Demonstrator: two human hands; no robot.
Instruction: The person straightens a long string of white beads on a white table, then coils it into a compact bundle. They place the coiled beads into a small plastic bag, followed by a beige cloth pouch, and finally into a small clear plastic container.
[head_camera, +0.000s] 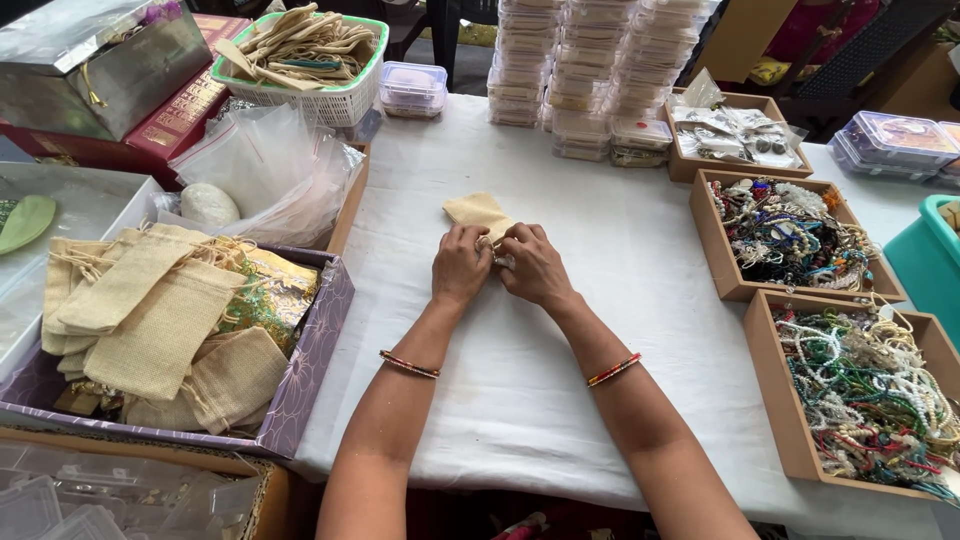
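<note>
In the head view, both hands meet at the centre of the frame on the white-covered desk (520, 400). The left hand (461, 264) and the right hand (534, 264) are pressed close together, fingers curled around the near end of a small beige cloth pouch (480, 212), which lies flat on the desk and points toward the upper part of the frame. Something small and pale shows between the fingertips; what it is cannot be told. Each wrist wears a thin beaded bangle.

At lower left, a purple box (300, 400) holds a heap of burlap drawstring bags (160, 330). Above it lie clear plastic bags (265, 170), and a white-and-green basket (340, 100) sits at upper left. At right, wooden trays (770, 400) are filled with beaded bracelets. Stacks of clear plastic cases (585, 70) stand at the upper centre.
</note>
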